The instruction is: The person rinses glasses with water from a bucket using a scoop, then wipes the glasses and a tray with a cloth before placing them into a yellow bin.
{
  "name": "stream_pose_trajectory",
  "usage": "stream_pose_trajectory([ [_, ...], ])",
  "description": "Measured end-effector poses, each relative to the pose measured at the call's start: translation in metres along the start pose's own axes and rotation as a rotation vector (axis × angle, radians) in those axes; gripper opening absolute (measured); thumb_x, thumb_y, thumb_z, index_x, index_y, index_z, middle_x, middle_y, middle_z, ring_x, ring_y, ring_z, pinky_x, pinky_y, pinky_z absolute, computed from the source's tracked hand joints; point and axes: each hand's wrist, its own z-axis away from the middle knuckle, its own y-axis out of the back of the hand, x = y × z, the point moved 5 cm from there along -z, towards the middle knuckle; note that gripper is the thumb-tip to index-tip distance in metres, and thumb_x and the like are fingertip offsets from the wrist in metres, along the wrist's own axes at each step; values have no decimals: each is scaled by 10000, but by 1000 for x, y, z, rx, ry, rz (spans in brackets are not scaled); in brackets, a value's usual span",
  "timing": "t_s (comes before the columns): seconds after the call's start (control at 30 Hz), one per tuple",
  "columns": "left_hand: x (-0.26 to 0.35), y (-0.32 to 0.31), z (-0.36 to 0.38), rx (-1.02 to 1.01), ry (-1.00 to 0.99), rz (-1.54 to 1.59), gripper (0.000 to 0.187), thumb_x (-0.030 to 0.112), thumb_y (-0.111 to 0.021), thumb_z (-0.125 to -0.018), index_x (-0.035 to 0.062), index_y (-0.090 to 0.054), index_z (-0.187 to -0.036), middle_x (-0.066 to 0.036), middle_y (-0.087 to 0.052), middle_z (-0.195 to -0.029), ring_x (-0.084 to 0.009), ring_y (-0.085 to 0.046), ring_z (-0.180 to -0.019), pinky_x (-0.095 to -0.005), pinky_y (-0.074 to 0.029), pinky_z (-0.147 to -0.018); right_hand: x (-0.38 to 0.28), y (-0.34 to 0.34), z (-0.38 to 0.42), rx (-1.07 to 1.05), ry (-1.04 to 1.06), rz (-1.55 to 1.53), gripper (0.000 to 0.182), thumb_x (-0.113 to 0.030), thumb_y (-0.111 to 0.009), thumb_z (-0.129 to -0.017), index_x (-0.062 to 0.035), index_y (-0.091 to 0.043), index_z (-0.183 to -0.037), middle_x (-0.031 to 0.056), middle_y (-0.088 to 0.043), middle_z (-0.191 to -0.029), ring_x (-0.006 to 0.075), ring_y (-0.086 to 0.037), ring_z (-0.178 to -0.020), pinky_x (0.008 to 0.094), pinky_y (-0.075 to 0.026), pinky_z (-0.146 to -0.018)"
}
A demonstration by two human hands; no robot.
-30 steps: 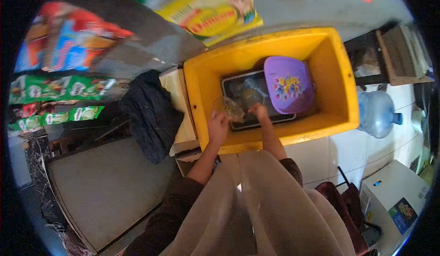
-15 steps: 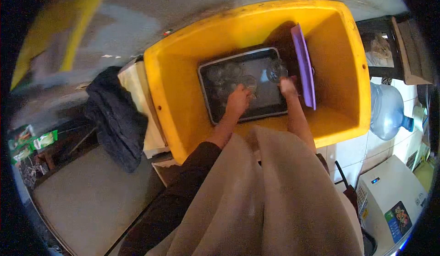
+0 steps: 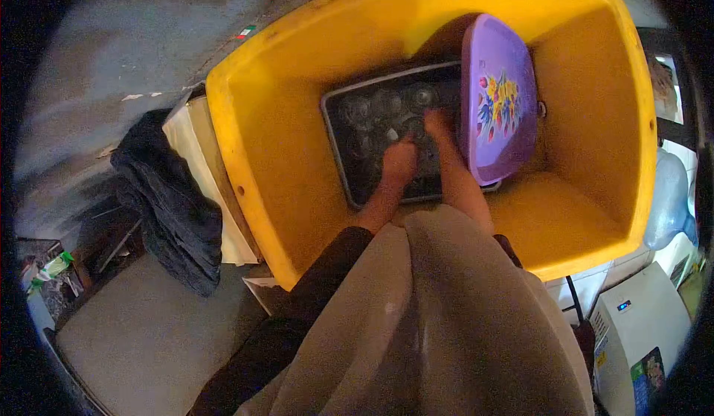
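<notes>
A dark rectangular tray (image 3: 338, 152) with a pale rim lies on the floor of a big yellow tub (image 3: 279, 118). Several clear glasses (image 3: 359, 108) stand in it, mostly toward the left and far side. My left hand (image 3: 400, 163) is closed at a clear glass (image 3: 411, 126) near the tray's middle. From the right, my right hand (image 3: 439, 126) reaches to the same glass, its fingers curled and partly lost in shadow. A purple tray (image 3: 497, 144) with a flower print leans inside the tub, right of my right forearm, covering the dark tray's right end.
Left of the tub are a dark cloth (image 3: 167, 200) and a grey flat surface (image 3: 149, 327). A blue water jug (image 3: 666, 200) and a white appliance (image 3: 636, 315) stand to the right. A wall (image 3: 134, 59) runs along the far side.
My right hand has moved left, from the dark tray's right end to beside my left hand. The purple tray, seen nearly edge-on before, now shows its printed face. The view has shifted.
</notes>
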Motion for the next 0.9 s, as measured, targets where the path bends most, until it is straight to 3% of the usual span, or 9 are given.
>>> stream_pose_trajectory([
  [0.13,4,-3,0,-8,-8,-248,96,95,-572,-646,84,-639,-714,-110,-575,-865,-261,-584,-771,-438,-393,-804,-2,-18,-6,-228,6,76,312,-258,-398,-820,-40,-616,-867,196,-595,-860,372,-573,-793,472,-428,-740],
  [0.27,11,2,-1,105,-88,-234,110,133,-575,-665,99,-647,-743,-64,-581,-857,-219,-530,-886,-427,-321,-865,-21,21,4,-14,-144,-28,334,-295,-402,-820,-45,-620,-854,208,-592,-826,369,-578,-742,477,-432,-723],
  [0.37,11,1,-4,34,-22,-311,158,146,-561,-686,102,-642,-814,-57,-570,-893,-226,-499,-930,-425,-323,-867,-49,78,25,-274,-383,-251,352,-303,-412,-816,-16,-609,-871,214,-580,-873,363,-555,-844,457,-419,-775],
  [0.43,18,4,3,-44,-12,-384,191,150,-553,-695,104,-637,-860,-61,-560,-928,-233,-492,-931,-428,-326,-866,-70,105,36,90,298,543,309,-252,-434,-804,5,-603,-842,205,-552,-956,353,-494,-960,426,-399,-815],
  [0.47,18,15,11,56,-22,-237,251,163,-595,-676,114,-615,-921,-70,-543,-967,-249,-487,-939,-421,-337,-836,-65,112,41,85,278,551,309,-252,-434,-804,5,-603,-842,205,-552,-956,353,-494,-960,426,-399,-815],
  [0.53,19,36,29,149,-46,-92,332,176,-637,-657,124,-593,-982,-79,-525,-1006,-264,-482,-948,-415,-347,-805,-71,154,52,168,55,332,222,-166,-461,-767,1,-596,-822,180,-517,-1035,339,-442,-1019,398,-382,-848],
  [0.6,19,62,51,263,-30,69,428,198,-680,-630,127,-573,-1038,-82,-501,-1046,-272,-470,-969,-407,-359,-821,-78,182,81,315,231,448,167,-119,-489,-726,-20,-593,-812,172,-511,-1032,308,-476,-961,390,-396,-831],
  [0.77,6,105,119,394,-110,307,355,134,-629,-704,95,-561,-1051,-111,-491,-1015,-264,-483,-932,-385,-381,-798,-92,246,143,-226,-43,263,330,-227,-533,-738,-25,-564,-997,206,-455,-1155,339,-414,-1097,412,-359,-910],
  [0.9,2,153,177,309,66,526,357,129,-599,-741,85,-533,-1089,-112,-495,-1033,-266,-485,-944,-362,-386,-824,-114,289,188,-148,-235,-174,494,-323,-554,-751,-52,-470,-1155,245,-360,-1240,372,-353,-1154,423,-339,-934],
])
